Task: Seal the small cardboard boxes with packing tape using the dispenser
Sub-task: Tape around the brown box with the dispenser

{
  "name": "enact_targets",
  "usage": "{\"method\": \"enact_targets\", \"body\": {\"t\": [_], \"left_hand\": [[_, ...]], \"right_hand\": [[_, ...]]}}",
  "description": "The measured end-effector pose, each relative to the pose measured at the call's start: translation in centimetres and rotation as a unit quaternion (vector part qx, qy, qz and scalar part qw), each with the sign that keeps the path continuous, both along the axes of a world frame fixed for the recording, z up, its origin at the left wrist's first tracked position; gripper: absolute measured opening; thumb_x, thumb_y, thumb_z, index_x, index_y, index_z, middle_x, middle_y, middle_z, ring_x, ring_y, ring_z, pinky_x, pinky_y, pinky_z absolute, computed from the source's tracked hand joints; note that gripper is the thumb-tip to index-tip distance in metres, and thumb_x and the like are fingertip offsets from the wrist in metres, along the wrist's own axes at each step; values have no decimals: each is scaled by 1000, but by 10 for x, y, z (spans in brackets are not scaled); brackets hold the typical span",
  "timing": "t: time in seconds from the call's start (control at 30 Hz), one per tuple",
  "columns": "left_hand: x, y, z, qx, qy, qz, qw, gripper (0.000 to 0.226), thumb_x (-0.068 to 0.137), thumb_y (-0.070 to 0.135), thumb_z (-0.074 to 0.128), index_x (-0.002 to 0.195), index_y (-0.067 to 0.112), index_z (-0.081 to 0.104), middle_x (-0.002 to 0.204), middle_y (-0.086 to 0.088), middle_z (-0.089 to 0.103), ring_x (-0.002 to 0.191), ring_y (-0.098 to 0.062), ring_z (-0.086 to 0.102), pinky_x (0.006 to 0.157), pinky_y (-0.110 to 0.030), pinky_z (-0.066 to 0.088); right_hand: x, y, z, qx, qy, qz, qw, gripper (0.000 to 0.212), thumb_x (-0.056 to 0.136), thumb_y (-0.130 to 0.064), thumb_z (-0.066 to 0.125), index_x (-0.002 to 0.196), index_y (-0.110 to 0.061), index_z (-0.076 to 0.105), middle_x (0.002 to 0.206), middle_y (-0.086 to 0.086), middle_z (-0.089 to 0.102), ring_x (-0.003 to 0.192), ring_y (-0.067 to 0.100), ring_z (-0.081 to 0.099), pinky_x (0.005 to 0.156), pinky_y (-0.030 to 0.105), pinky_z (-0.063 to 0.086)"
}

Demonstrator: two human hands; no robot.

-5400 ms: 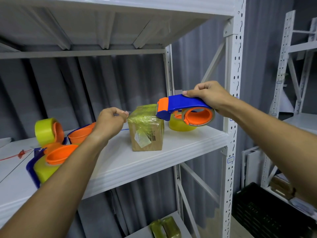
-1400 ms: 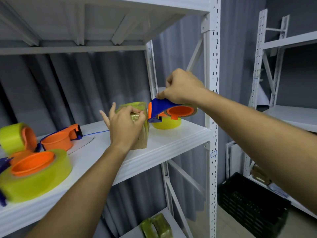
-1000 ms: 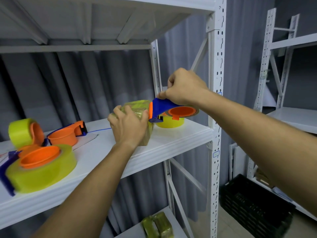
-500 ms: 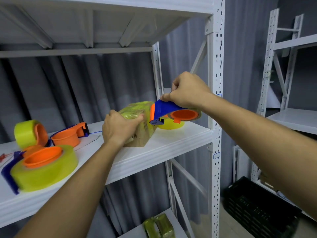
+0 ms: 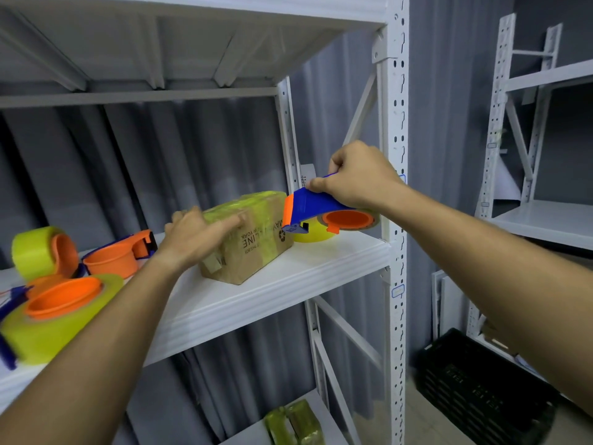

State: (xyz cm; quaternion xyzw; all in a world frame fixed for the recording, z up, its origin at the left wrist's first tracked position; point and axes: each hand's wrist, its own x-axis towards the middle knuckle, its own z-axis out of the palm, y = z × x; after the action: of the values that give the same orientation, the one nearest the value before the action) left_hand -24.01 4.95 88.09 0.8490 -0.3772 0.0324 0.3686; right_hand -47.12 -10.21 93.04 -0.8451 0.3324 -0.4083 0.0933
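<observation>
While we are looking down from the head view, the cardboard box (image 5: 248,242) is lying on the white shelf (image 5: 288,290), brown with upside-down black print and yellow-green tape banding its top and side. Our left hand (image 5: 195,234) is resting on the box's left end, fingers straight and slightly spread. Our right hand (image 5: 356,178) is gripping the blue and orange dispenser (image 5: 308,208), fingers curled round its handle, its orange nose just beside the box's right end. The box's long axis is running from near left to far right. The shelf's front edge is lying near the box; bare shelf is showing right of it, up to the upright post (image 5: 396,187).
</observation>
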Motion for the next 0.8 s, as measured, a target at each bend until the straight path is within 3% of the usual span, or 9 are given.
{"method": "enact_targets", "body": {"t": [0.13, 0.23, 0.3, 0.4, 0.47, 0.53, 0.63, 0.7, 0.8], "left_hand": [[4, 1, -7, -60, 33, -26, 997, 106, 60, 73, 77, 140, 11, 47, 127, -2, 56, 111, -23, 58, 83, -35, 54], [12, 5, -6, -97, 78, -47, 991, 102, 63, 53, 89, 147, 14, 43, 108, 13, 60, 95, -9, 58, 67, -17, 39], [23, 11, -2, -87, 110, -69, 988, 103, 61, 47, 91, 148, 17, 44, 112, 14, 62, 101, -7, 59, 79, -21, 42], [29, 30, 12, -5, 128, -87, 988, 105, 59, 42, 91, 150, 23, 42, 133, 5, 59, 123, -18, 53, 108, -34, 38], [26, 41, 21, 31, 114, -98, 988, 74, 59, 37, 84, 129, 40, 61, 123, 10, 66, 119, -17, 55, 109, -36, 39], [23, 45, 26, 27, 90, -119, 988, 46, 62, 27, 70, 105, 43, 72, 117, 16, 68, 119, -13, 56, 99, -30, 42], [16, 42, 21, -20, -11, -45, 999, 56, 79, 8, 53, 132, 18, 64, 154, -1, 44, 146, -20, 33, 117, -36, 30], [4, 38, 14, -69, -126, -14, 990, 61, 75, 22, 46, 132, 12, 65, 151, -11, 47, 144, -27, 36, 121, -38, 25], [-21, 26, 3, -82, -150, -67, 983, 61, 79, 62, 50, 124, 24, 69, 135, -4, 60, 133, -26, 46, 119, -42, 28]], "right_hand": [[2, 0, 0, 0, -9, 3, 1000, 47, 76, -57, 77, 61, -16, 59, 58, -4, 62, 63, 13, 61, 53, 28, 40], [2, 0, -1, 0, -18, 2, 1000, 48, 77, -56, 77, 58, -17, 57, 57, -4, 60, 63, 13, 60, 52, 28, 38], [-1, -2, -1, 1, -24, 3, 1000, 48, 77, -55, 78, 57, -17, 56, 57, -4, 60, 63, 13, 59, 52, 28, 36], [-6, -6, -2, -1, -30, 3, 1000, 47, 77, -56, 77, 59, -17, 58, 60, -3, 61, 65, 14, 60, 53, 28, 39], [-7, -8, -1, -2, -28, 0, 1000, 47, 77, -56, 77, 63, -14, 62, 65, -1, 65, 68, 16, 61, 56, 31, 45], [-8, -9, -2, -1, -28, -3, 1000, 46, 76, -56, 77, 64, -14, 63, 67, 0, 66, 69, 17, 62, 57, 31, 46], [-7, -9, -4, 2, -31, 0, 1000, 47, 76, -56, 77, 62, -14, 61, 66, 1, 65, 69, 18, 62, 56, 31, 45], [-5, -9, -5, 4, -33, 4, 999, 47, 76, -55, 77, 60, -15, 59, 64, 1, 64, 67, 18, 61, 55, 29, 42], [-2, -8, -7, 8, -31, 8, 999, 49, 77, -55, 77, 57, -16, 54, 59, -1, 60, 63, 15, 59, 52, 28, 37]]}}
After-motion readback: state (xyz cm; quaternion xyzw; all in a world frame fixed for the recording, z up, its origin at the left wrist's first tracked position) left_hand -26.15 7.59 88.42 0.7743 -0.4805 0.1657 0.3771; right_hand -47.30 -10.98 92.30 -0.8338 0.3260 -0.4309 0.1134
